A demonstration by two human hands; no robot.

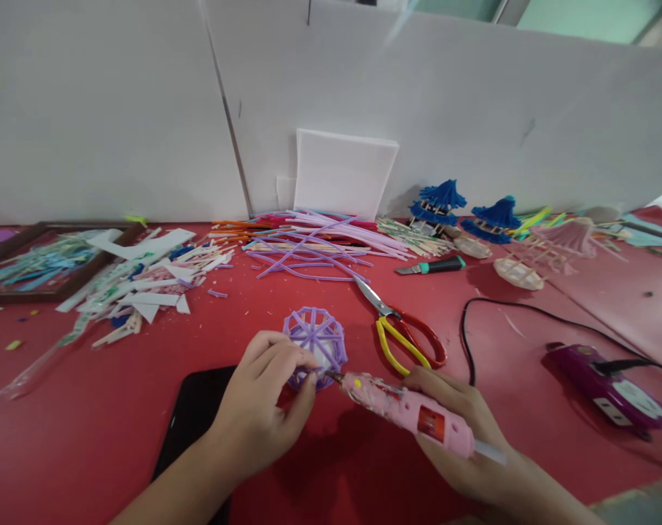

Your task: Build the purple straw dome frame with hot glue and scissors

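Observation:
A small round craft piece point(314, 329) of purple sticks, with spokes meeting at a hub, stands on the red table. My left hand point(270, 390) is closed, with thumb and fingertips pinched at its near edge; the exact spot they grip is partly hidden. In my right hand point(456, 426) is a pink hot glue gun point(391, 401), a clear glue stick poking out of its rear end. The nozzle points left and meets the near edge of the craft piece, close to my left fingertips.
Scissors point(399, 335) with red and yellow handles and a utility knife point(432, 265) lie beyond. A phone point(197, 408) is partly under my left arm. A purple power strip point(609, 390) with a black cord sits right. Purple sticks point(309, 251), paper scraps point(145, 277) and blue-roofed models point(437, 204) line the back.

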